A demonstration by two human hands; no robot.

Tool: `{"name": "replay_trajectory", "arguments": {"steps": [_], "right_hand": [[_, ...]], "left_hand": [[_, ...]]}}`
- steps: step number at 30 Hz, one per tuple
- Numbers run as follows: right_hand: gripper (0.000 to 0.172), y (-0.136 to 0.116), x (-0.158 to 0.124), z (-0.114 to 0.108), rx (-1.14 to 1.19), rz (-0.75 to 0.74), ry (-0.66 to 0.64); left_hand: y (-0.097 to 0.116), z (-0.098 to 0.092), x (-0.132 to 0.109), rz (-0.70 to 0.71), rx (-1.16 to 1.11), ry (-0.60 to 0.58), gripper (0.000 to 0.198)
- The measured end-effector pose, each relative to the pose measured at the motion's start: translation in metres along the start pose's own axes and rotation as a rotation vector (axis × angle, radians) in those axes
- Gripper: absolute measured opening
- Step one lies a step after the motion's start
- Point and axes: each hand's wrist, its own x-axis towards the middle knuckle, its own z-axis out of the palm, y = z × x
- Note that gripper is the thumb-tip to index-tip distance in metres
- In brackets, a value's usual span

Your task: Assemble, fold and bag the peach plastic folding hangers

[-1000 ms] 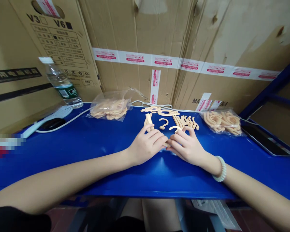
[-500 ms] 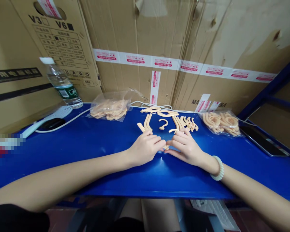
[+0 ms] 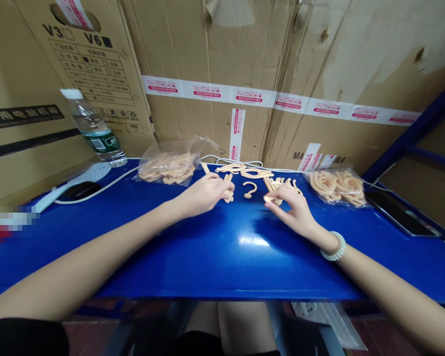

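My left hand is closed at the left group of beige curved strips, which look like folding-hanger arms. One beige hanger arm sticks up from behind its fingers; the rest of it is hidden. My right hand, thumb and fingers bent together, pinches a small beige hook, partly covered by the fingers. Just behind it lie more hanger arms and a row of hooks. A single question-mark-shaped hook rests on the blue table between my hands.
Flat beige oval pieces lie at the back. Bags of beige parts stand left and right. A water bottle, a white cable, a black phone-like device and cardboard boxes surround the blue table.
My hands, which were together at the middle with a small piece between them, have parted. The left moved up and left to the strips; the right moved right and slightly back.
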Motion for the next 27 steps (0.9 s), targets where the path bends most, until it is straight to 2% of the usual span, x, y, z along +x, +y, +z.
{"name": "replay_trajectory", "arguments": {"steps": [4, 9, 13, 15, 18, 23, 27], "right_hand": [[0.007, 0.004, 0.0, 0.0, -0.033, 0.027, 0.024], [0.007, 0.003, 0.001, 0.0, -0.056, 0.024, 0.01], [0.01, 0.005, 0.004, 0.0, -0.093, 0.008, -0.043], [0.012, 0.007, 0.009, 0.002, -0.113, -0.012, -0.072], [0.015, 0.011, 0.019, 0.007, -0.142, -0.056, -0.126], [0.016, 0.018, 0.036, 0.03, -0.212, -0.044, -0.211], [0.013, 0.022, 0.039, 0.047, -0.261, -0.003, -0.262]], "left_hand": [[-0.022, -0.002, -0.005, -0.035, -0.031, -0.155, 0.016], [-0.022, 0.006, -0.009, -0.032, -0.109, -0.256, 0.019], [-0.018, 0.007, -0.01, -0.057, -0.12, -0.226, 0.023], [-0.014, 0.009, -0.01, -0.073, -0.107, -0.179, 0.021], [-0.008, 0.017, -0.01, -0.104, -0.089, -0.08, 0.032], [-0.003, 0.038, -0.011, -0.127, -0.076, -0.052, 0.031], [-0.007, 0.043, -0.012, -0.115, -0.084, -0.045, 0.031]]}}
